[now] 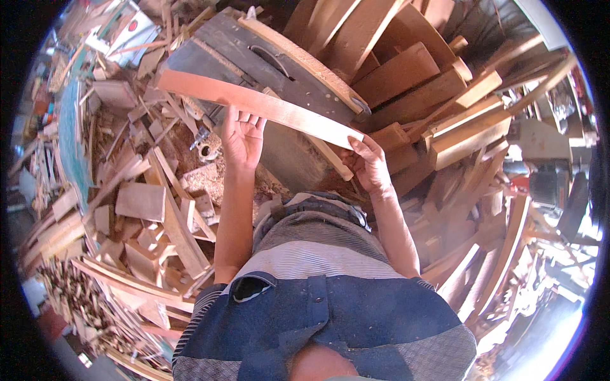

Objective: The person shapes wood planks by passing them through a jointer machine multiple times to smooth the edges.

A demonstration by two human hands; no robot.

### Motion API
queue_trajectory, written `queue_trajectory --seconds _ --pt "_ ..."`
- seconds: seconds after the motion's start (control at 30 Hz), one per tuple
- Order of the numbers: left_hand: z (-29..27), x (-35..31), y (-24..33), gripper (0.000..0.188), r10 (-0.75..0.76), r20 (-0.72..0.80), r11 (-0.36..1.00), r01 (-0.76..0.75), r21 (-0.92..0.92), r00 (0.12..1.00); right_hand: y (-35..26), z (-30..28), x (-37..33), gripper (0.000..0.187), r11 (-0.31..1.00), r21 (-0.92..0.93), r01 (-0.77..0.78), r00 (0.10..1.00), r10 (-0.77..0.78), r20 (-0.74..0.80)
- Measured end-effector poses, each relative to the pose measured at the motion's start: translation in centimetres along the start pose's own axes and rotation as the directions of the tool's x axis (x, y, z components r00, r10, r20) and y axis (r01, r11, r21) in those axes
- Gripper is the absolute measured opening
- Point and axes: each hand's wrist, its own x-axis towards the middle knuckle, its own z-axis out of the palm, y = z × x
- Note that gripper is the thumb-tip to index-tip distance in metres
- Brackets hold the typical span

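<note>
Left hand (241, 136) raised, palm toward the camera, fingers spread and pressed up against the underside of a long curved wooden strip (254, 103); thumb out to the side, not wrapped round it. Right hand (367, 166) clasps the near end of the same strip, fingers curled over the edge, thumb beneath. Strip runs from upper left down to the right hand, held across the front of the table saw (267, 63), just above its near edge.

Saw table: dark grey top, worn, with a narrow blade slot (272, 61) in the middle and a pale wooden fence board (305, 63) along its far right side. Tilted in the view by the lens.

Right of the saw: a heap of stacked timber offcuts (438, 101), thick reddish blocks and boards, leaning against one another. Further right, a grey machine body (546, 143), partly hidden.

Left of the saw: floor covered in scrap boards (143, 200), thin slats and sawdust. Lower left, a pile of small dark chips (70, 286).

A small metal fitting (206, 149) lies in the sawdust just left of the left wrist; kind cannot be told.
</note>
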Motion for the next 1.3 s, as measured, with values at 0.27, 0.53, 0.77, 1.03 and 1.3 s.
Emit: queue_trajectory --seconds 0.27,0.53,0.77,1.03,1.3 --pt "1.8 0.6 -0.9 0.067 -0.058 0.164 0.959 0.009 0.283 0.985 -0.9 -1.1 -2.1 0.043 0.995 0.101 0.026 0.991 -0.013 -0.135" --pt "3.5 0.6 -3.1 0.021 -0.139 0.097 0.926 0.095 0.366 0.986 -0.7 -4.5 -3.4 0.044 0.981 0.192 -0.038 0.952 0.094 -0.293" --pt "3.4 -0.9 -4.0 0.047 -0.197 0.021 0.868 0.164 0.47 0.98 0.3 -6.3 -5.0 0.044 0.978 0.209 -0.01 0.955 0.071 -0.287" --pt "3.8 -2.9 -4.2 0.025 -0.164 -0.007 0.89 0.151 0.43 0.986 1.9 -7.7 -4.9 0.045 0.965 0.253 -0.068 0.933 0.151 -0.328" --pt "-0.9 -2.9 -3.3 0.047 -0.127 0.061 0.942 0.101 0.321 0.99 0.2 -6.8 -3.6 0.05 0.974 0.219 -0.058 0.964 0.111 -0.24"
